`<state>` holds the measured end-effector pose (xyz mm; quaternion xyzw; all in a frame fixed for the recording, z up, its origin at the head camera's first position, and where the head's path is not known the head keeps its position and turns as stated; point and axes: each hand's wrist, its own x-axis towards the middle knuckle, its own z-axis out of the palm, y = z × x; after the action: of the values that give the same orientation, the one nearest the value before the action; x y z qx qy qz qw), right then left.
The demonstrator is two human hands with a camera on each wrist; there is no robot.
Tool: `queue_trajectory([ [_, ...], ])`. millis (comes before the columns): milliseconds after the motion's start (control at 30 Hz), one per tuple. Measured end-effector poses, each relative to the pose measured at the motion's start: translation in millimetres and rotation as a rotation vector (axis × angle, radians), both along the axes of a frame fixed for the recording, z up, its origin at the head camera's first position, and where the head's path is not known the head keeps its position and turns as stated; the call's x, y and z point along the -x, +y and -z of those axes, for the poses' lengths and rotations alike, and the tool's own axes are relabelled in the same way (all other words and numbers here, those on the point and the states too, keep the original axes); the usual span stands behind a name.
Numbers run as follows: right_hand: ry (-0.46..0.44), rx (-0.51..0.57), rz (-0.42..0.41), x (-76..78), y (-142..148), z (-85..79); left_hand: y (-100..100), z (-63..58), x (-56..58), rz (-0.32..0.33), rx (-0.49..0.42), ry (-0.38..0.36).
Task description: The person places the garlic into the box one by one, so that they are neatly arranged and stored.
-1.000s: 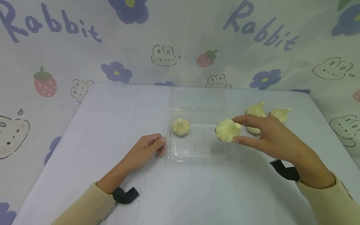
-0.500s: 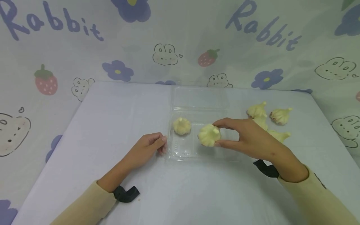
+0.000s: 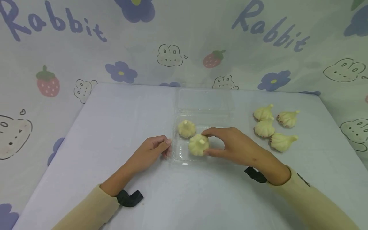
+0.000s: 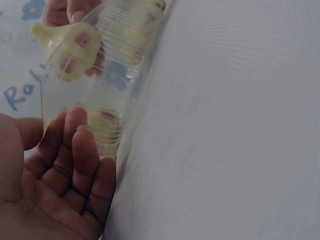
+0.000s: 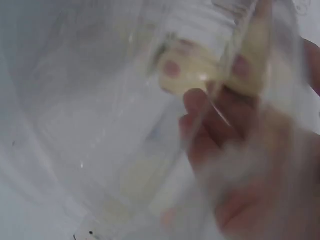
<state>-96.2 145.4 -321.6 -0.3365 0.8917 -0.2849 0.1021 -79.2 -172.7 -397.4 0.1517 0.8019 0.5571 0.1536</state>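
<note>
In the head view my right hand [image 3: 238,145] pinches a pale garlic bulb [image 3: 198,145] between thumb and fingers, stem up, over the left part of a clear plastic clamshell container [image 3: 187,161]. Another garlic bulb [image 3: 186,128] sits in the container's back left corner, just behind the held one. My left hand [image 3: 150,151] pinches the container's left rim. The left wrist view shows that hand [image 4: 65,175] with the thumb on one side of the rim and the fingers on the other. In the right wrist view, the container wall blurs my fingers and the held bulb [image 5: 247,65].
Several more garlic bulbs [image 3: 264,128] lie on the white table [image 3: 201,198] to the right of the container. The container's open lid [image 3: 204,99] lies toward the back. A printed cloth [image 3: 138,41] hangs behind the table.
My right hand has carried the garlic bulb leftward and slightly nearer, from the container's right side to beside the other bulb. My left hand has stayed at the rim.
</note>
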Motion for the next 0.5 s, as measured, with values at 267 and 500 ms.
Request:
queue_trajectory([
  [267,0.006,0.0,-0.034,1.4,-16,11.9,0,-0.9,-0.3,-0.002,0.001,-0.002],
  [500,-0.007,0.037,-0.041,0.3,-24,21.1,0,-3.0,-0.6,0.014,-0.013,0.006],
])
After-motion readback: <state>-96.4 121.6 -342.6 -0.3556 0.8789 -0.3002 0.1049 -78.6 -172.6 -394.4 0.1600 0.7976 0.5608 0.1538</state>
